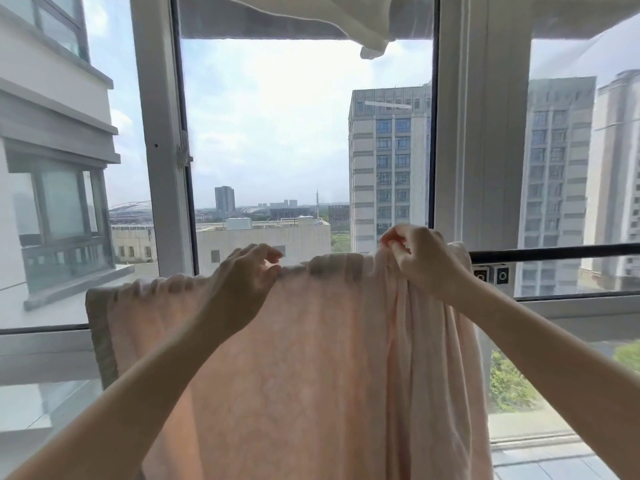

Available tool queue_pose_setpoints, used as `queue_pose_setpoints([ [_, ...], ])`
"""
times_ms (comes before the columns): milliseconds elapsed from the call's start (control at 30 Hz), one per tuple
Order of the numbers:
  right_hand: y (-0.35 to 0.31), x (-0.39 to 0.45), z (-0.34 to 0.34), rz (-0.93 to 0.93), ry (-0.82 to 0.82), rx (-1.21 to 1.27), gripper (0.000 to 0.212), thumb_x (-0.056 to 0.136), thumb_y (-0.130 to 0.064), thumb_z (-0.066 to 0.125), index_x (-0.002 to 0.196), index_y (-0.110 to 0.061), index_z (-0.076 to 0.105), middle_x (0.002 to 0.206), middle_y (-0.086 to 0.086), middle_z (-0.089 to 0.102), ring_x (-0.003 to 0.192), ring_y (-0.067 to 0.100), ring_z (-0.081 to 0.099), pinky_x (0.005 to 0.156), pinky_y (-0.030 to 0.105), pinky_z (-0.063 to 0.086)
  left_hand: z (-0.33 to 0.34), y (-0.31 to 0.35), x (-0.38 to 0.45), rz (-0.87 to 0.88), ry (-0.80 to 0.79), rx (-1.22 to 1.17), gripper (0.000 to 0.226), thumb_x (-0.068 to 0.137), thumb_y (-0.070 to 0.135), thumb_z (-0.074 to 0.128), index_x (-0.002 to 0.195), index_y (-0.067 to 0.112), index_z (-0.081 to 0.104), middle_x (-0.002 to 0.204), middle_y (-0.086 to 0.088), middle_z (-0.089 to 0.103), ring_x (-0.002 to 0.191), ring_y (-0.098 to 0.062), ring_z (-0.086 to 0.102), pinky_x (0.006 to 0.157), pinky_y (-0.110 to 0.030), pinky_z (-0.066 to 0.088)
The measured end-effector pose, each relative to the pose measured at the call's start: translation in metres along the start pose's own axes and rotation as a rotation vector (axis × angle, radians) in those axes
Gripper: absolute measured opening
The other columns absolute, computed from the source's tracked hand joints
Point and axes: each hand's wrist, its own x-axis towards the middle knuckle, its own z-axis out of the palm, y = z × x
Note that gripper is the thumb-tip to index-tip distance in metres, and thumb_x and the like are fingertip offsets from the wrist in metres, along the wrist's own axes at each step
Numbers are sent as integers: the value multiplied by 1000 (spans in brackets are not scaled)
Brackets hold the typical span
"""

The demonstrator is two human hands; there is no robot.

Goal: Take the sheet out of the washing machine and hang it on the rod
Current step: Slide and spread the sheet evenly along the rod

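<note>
A pale pink sheet (311,341) hangs draped over a dark horizontal rod (554,252) in front of the window, its top edge bunched in folds along the rod. My left hand (242,282) pinches the sheet's top edge near the middle. My right hand (419,254) grips a gathered fold of the sheet at its right end, just above the rod. The rod shows bare only to the right of the sheet. The washing machine is out of view.
Large windows with white frames (481,133) stand right behind the rod, with high-rise buildings outside. A white cloth (367,26) hangs overhead at the top. A small bracket (491,275) sits under the rod on the right.
</note>
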Motion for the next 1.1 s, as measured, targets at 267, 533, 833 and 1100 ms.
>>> queue_pose_setpoints([
  [267, 20, -3, 3, -8, 5, -114, 13, 95, -32, 54, 99, -34, 66, 92, -19, 68, 86, 3, 63, 62, 14, 28, 26, 22, 17, 132, -70, 10, 6, 91, 19, 65, 96, 19, 69, 95, 7, 70, 78, -8, 66, 71, -22, 55],
  [533, 41, 7, 8, 129, 166, -124, 19, 98, -30, 46, 91, -23, 62, 92, -8, 67, 85, 17, 62, 79, 38, 43, 38, 18, 31, -13, 108, -98, 8, 97, 9, 52, 90, 11, 56, 88, -1, 60, 77, -20, 55, 67, -29, 36],
  [833, 86, 2, -17, 134, 162, 7, 14, 95, -24, 54, 94, -19, 67, 88, -4, 70, 85, 18, 65, 82, 40, 52, 55, 51, 26, 37, 76, -35, 6, 95, 22, 56, 92, 24, 61, 92, 12, 63, 81, -11, 60, 68, -33, 50],
  [1100, 116, -11, -34, -145, -103, 115, 18, 98, -27, 50, 109, -19, 62, 98, -2, 65, 89, 10, 60, 81, 27, 51, 85, 107, 36, 41, -41, 57, 9, 92, 26, 64, 95, 20, 70, 97, 11, 65, 88, -9, 61, 78, -37, 54],
])
